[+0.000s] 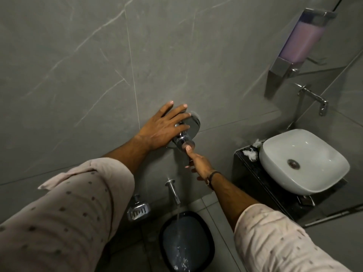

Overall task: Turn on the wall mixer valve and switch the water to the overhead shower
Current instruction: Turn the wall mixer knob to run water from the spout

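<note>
The left hand lies flat on the grey wall over the shiny mixer valve, the right hand pokes its knob, and water runs from the spout into a dark bucket.

The grey tiled wall above and to the left of the chrome mixer valve is bare, so a hand has open passage there. The left hand lies flat across the valve's left side, blocking that approach. The right hand fills the gap just below the valve's end. Lower down the spout juts out, its water falling into the black bucket. A soap dish sticks out left of the spout. To the right, the basin, tap and soap dispenser crowd the corner
</note>
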